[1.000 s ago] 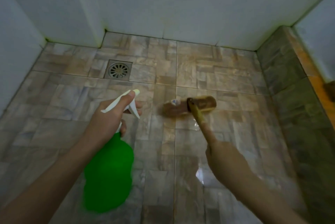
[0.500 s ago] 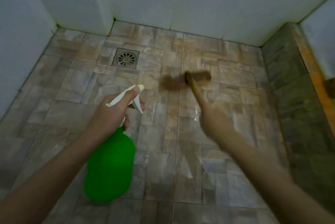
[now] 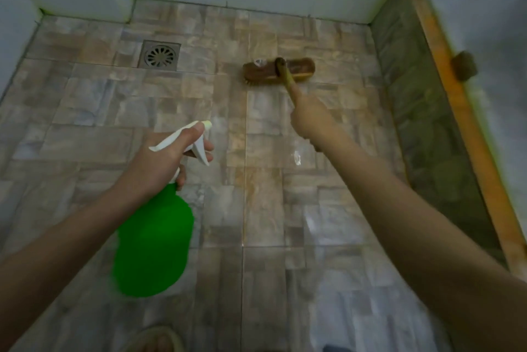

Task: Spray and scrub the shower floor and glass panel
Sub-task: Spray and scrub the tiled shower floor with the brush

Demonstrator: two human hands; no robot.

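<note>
Head view: nearest, left hand point(image 3: 159, 163) grips the neck of the green spray bottle point(image 3: 154, 243), thumb along the white sprayer top, fingers curled at the trigger, nozzle aimed ahead over the shower floor point(image 3: 85, 112). Farther out, right hand point(image 3: 309, 120) is wrapped round the brush handle point(image 3: 288, 79). The brush head point(image 3: 278, 72) sits bristles-down on the tiles just beyond those fingers, long axis crosswise to the handle. Judgement: the scrub stroke runs along the handle line, right hand nearer; drain point(image 3: 159, 56) lies left of the head.
</note>
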